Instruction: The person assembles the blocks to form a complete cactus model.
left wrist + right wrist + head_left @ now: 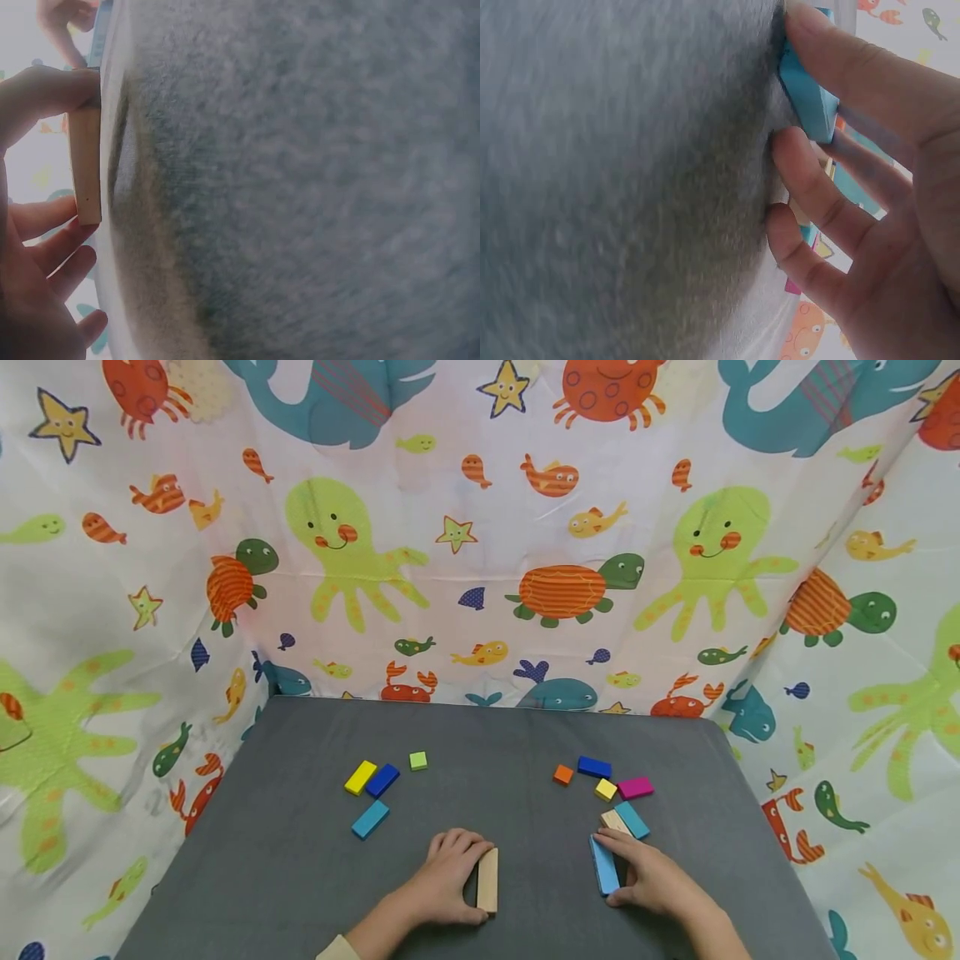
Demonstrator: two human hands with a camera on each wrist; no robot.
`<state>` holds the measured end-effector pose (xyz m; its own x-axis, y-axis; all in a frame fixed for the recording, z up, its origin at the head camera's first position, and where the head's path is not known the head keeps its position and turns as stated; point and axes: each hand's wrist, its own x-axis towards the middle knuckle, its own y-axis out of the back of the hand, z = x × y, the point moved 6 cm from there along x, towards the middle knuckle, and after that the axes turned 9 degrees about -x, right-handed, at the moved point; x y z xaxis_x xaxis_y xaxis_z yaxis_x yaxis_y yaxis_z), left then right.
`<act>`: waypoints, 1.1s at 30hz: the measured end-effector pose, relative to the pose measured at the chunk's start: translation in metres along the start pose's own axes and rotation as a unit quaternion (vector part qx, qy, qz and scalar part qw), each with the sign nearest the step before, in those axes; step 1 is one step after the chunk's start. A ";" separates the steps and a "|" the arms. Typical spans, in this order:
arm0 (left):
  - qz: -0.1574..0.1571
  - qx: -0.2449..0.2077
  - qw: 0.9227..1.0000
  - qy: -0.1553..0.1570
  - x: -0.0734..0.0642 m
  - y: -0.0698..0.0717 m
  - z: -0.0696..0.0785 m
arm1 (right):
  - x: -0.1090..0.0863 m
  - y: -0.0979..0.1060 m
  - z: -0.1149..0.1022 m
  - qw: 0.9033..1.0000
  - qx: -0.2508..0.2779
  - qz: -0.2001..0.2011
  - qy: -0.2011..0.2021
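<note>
My left hand (445, 883) holds a long plain wooden block (487, 881) by its two ends, thumb at the near end and fingers at the far end. In the left wrist view the same block (86, 165) lies against the grey cloth. To the right, my right hand (660, 877) grips a long light blue block (604, 865) between thumb and fingers, also end to end. The right wrist view shows that blue block (810, 97) partly covered by the thumb. Just beyond the right fingertips, a short wooden block (614, 821) touches a light blue block (632, 819).
On the grey table (300, 893), a yellow block (361, 777), dark blue block (382, 780), light blue block (371, 819) and green cube (417, 761) lie left. Farther right are an orange cube (563, 774), blue block (594, 767), yellow cube (605, 789) and magenta block (635, 787).
</note>
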<state>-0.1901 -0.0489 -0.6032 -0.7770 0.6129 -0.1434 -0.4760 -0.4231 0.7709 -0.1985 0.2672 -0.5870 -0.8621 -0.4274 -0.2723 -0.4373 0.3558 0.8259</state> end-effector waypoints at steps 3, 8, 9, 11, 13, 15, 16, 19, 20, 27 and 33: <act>-0.005 0.002 1.000 0.006 0.001 -0.004 -0.002 | 0.001 0.000 -0.002 1.000 -0.004 0.009 -0.002; -0.004 -0.002 1.000 0.010 0.001 -0.007 -0.004 | 0.002 -0.002 -0.005 1.000 -0.009 0.013 -0.004; -0.004 -0.004 1.000 0.012 0.001 -0.008 -0.005 | 0.003 -0.003 -0.005 1.000 -0.010 0.012 -0.004; -0.005 -0.007 1.000 0.016 0.001 -0.009 -0.006 | 0.003 -0.003 -0.006 1.000 -0.014 0.012 -0.002; -0.006 -0.012 1.000 0.018 0.001 -0.010 -0.006 | 0.004 -0.004 -0.007 1.000 -0.018 0.011 -0.005; -0.006 -0.019 1.000 0.017 0.000 -0.011 -0.007 | 0.005 -0.004 -0.007 1.000 -0.026 0.013 -0.014; -0.006 -0.024 1.000 0.015 -0.001 -0.011 -0.008 | 0.005 -0.005 -0.007 0.999 -0.028 0.014 -0.019; -0.004 -0.050 0.999 0.007 -0.007 -0.009 -0.007 | 0.007 -0.005 -0.009 0.999 -0.032 0.023 -0.030; -0.002 -0.059 0.998 0.005 -0.009 -0.009 -0.007 | 0.008 -0.005 -0.010 0.999 -0.033 0.028 -0.031; 0.023 -0.076 0.997 0.012 -0.021 -0.004 -0.001 | 0.017 0.004 -0.028 0.997 -0.029 0.073 -0.011; 0.028 -0.019 0.999 0.029 -0.023 -0.010 0.001 | 0.033 0.005 -0.046 0.995 -0.042 0.089 -0.002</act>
<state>-0.1671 -0.0589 -0.6069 -0.8249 0.5481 -0.1384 -0.4465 -0.4815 0.7541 -0.2169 0.2164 -0.5689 -0.9253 -0.3600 -0.1194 -0.2545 0.3557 0.8993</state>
